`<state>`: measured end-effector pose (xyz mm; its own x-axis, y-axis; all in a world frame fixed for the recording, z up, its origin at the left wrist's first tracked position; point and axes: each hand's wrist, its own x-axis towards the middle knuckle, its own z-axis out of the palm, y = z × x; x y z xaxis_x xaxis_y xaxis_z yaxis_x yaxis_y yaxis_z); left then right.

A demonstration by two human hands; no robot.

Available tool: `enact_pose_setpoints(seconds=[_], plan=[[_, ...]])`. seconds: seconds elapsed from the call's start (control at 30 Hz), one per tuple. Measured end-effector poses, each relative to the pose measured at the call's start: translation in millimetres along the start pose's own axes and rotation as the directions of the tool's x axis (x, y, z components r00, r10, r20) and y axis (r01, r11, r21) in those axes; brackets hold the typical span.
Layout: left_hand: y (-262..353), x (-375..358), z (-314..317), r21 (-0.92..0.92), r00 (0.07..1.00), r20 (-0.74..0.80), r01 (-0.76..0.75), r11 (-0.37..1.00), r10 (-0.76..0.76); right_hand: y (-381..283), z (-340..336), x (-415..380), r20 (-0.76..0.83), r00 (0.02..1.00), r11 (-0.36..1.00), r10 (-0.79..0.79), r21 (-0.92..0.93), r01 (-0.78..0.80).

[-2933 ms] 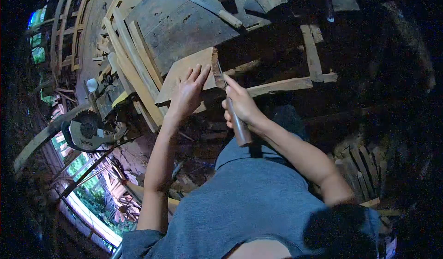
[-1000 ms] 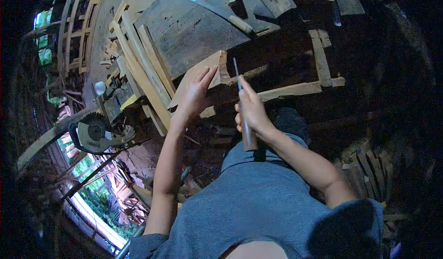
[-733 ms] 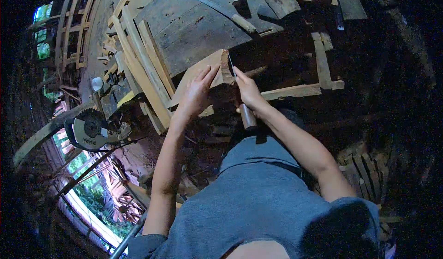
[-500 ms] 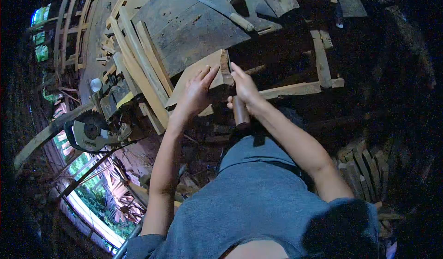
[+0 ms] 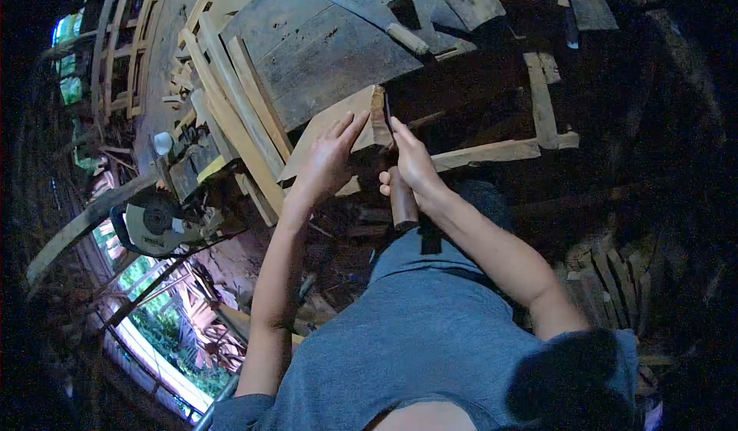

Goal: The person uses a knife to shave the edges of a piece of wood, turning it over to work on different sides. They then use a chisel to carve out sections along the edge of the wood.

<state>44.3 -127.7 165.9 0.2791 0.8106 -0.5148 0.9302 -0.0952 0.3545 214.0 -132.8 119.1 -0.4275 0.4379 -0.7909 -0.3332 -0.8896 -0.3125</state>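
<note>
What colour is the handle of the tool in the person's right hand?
Dark brown wooden handle, seen in the head view.

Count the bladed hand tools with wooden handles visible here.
2. One knife is gripped in the right hand, blade against the wood block's edge. Another knife lies on the dark board. Clutter may hide more.
</note>
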Motion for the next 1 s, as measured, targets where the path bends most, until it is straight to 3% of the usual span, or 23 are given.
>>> enact_pose_setpoints(seconds=[0.13,0.33,0.4,0.47,0.5,0.53,0.6,0.73,0.9,1.0], plan=[[-3.5,-0.2,5.0,-0.004,0.998,-0.052,-0.038,0.999,0.038,-7.0,3.2,19.8,0.008,0.995,0.994,-0.097,0.059,0.096],[-6.2,0.4,4.5,-0.034,1.000,-0.004,-0.004,0.999,0.004,-8.5,5.0,-12.8,-0.003,0.998,0.998,0.060,0.023,-0.060],[-3.8,-0.1,1.8,-0.047,1.000,0.008,0.006,0.999,-0.006,6.2,-3.3,25.9,0.004,0.999,0.999,0.036,0.021,-0.036],[-4.2,2.7,-3.6,-0.046,1.000,0.015,0.009,0.999,-0.008,13.5,0.3,62.0,-0.038,0.925,0.924,-0.377,-0.079,0.374],[-5.8,4.5,-4.0,-0.029,1.000,0.018,0.004,1.000,-0.004,12.4,2.2,56.5,-0.051,0.961,0.963,-0.270,-0.006,0.270],[-5.7,1.4,-0.5,-0.025,0.999,0.031,0.009,1.000,-0.008,15.5,-3.5,44.3,-0.051,0.965,0.966,-0.258,-0.009,0.258],[-3.5,1.3,-0.3,-0.011,0.999,0.039,-0.014,1.000,0.014,-22.2,4.6,-7.9,0.030,0.996,0.992,0.088,0.084,-0.090],[-8.8,-0.6,7.7,-0.040,1.000,0.007,0.010,0.999,-0.010,-19.9,12.3,-6.9,-0.021,0.999,0.998,0.043,0.044,-0.042],[-7.8,3.3,5.2,0.003,0.999,0.028,0.020,1.000,-0.020,-20.3,6.5,-6.8,0.054,0.998,0.995,0.024,0.096,-0.029],[1.5,1.8,-1.0,0.004,0.998,0.048,0.038,0.999,-0.038,-20.8,10.1,-5.7,-0.028,0.999,0.995,0.039,0.097,-0.036]])
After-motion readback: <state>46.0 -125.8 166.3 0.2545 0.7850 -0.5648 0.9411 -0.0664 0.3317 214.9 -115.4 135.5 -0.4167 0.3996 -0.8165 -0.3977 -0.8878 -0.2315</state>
